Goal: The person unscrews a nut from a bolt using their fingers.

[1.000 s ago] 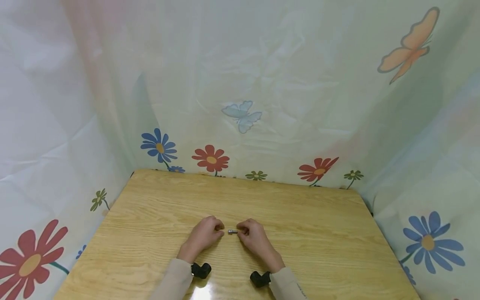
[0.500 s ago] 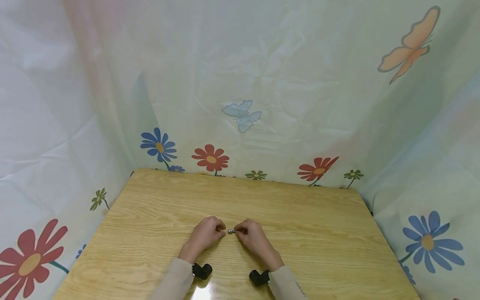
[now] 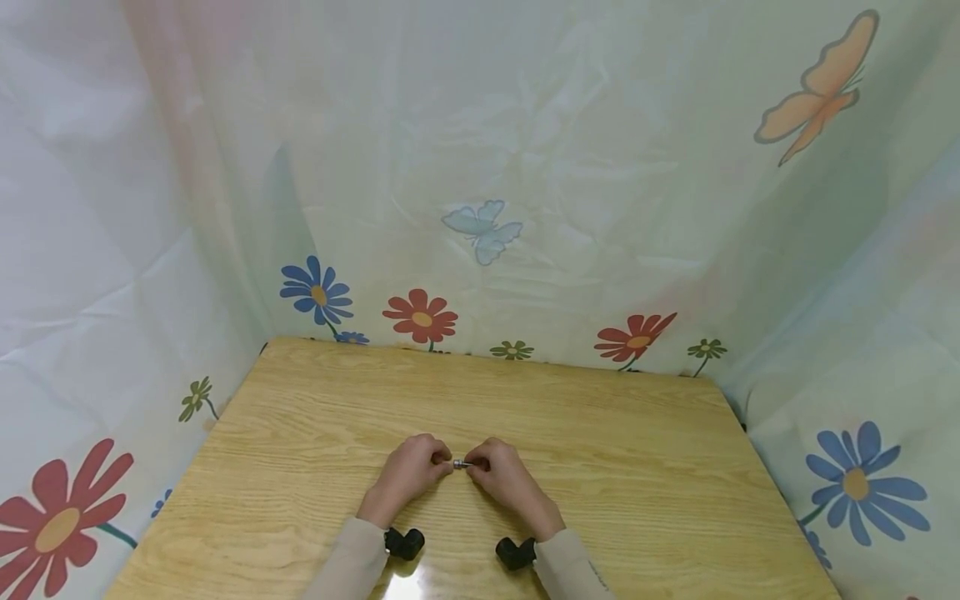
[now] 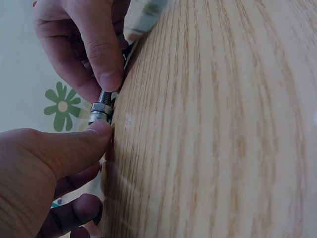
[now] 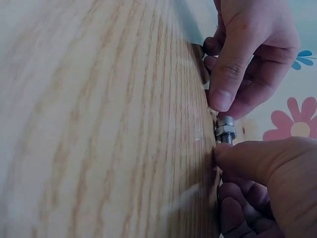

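My right hand (image 3: 501, 475) pinches the threaded end of a small silver bolt (image 3: 459, 463) between thumb and fingertips. The bolt lies roughly level, close over the wooden table (image 3: 600, 467), its knurled round head pointing left. A hex nut (image 4: 102, 107) sits on the thread right by the head. From the other side, my left hand (image 3: 414, 464) has its thumb and index finger at the bolt's head; in the left wrist view the left thumb (image 4: 99, 129) overlaps it. The right wrist view shows the nut (image 5: 226, 130) between both hands' fingertips, with the thread's far end hidden by the right thumb (image 5: 233, 153).
A pale curtain (image 3: 525, 125) printed with flowers and butterflies hangs behind and on both sides of the table. Black wrist cameras (image 3: 405, 543) sit at both beige sleeves (image 3: 348, 554). A bright reflection shows on the tabletop near the front.
My right hand has shifted slightly left with the bolt, closing the gap to the left fingertips. The left hand has edged a little to the right.
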Demonstrator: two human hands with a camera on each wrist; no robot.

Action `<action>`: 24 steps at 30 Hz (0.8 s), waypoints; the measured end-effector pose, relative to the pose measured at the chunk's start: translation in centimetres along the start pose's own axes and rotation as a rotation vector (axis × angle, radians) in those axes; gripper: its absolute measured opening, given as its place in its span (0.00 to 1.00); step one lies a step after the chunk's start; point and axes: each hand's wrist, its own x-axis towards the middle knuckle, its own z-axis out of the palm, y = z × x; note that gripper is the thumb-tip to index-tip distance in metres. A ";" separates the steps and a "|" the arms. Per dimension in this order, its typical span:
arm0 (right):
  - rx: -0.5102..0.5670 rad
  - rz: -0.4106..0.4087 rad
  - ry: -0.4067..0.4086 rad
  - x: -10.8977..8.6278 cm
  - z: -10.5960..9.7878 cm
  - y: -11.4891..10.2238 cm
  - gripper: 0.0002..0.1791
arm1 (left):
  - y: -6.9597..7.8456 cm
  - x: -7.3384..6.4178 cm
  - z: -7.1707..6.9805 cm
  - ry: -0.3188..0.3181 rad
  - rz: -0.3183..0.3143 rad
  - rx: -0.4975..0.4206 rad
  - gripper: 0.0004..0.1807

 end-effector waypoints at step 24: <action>0.079 0.063 0.050 -0.5 -0.4 -0.3 0.05 | 0.2 -0.4 0.2 0.078 0.069 -0.115 0.10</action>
